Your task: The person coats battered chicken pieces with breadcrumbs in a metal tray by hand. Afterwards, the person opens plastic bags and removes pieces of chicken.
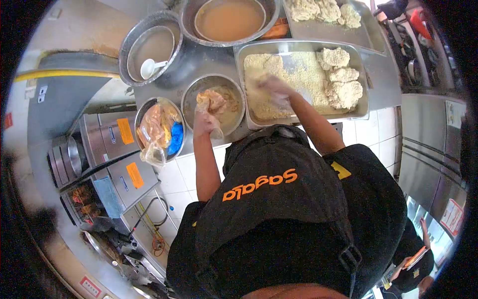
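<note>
While clamping the left hand (205, 125) on raw meat (214, 101) in the round bowl (213, 75), passing the right hand (273, 85), too blurred to tell whether open or closed, over crumbs (306, 74) in the broad tray (298, 45). Apparently working partway through the batch: leaving uncoated pieces (153, 122) in the small bowl (182, 137) at near left, handling raw meat over the wet mix in the round bowl, and gathering finished-looking, crumb-covered pieces (346, 92) at the right end of the broad tray. Farther back, already holding more coated pieces (351, 16) in a second tray (368, 37), beyond the pan of orange-brown liquid (229, 20) and the pan with the white ladle (148, 69). By all appearances, counting several pieces as done while having others left to coat.
</note>
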Tool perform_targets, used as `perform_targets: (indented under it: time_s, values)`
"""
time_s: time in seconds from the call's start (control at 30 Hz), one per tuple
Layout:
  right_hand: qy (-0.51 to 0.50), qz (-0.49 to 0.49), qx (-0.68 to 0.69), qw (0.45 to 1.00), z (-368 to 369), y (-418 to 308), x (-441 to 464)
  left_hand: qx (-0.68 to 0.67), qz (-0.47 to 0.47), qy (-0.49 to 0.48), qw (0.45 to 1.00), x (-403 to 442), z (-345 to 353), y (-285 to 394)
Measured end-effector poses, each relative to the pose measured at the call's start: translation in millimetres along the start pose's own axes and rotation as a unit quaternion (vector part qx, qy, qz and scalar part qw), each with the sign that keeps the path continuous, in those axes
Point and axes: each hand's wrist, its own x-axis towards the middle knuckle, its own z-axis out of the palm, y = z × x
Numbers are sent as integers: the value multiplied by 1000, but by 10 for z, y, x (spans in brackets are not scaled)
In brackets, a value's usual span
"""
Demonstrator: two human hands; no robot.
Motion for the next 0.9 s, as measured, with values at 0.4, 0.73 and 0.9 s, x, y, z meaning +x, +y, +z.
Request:
perform_targets:
  time_s: [0.4,0.73,0.9]
  values:
    - [76,158,-277,945,-596,142,393,219,39,4,975,-144,179,-14]
    - [42,143,-256,955,-627,62,157,57,16,47,997,-156,388,-65]
    - [121,126,-71,982,-683,-166,-291,19,-3,45,999,-159,564,-51]
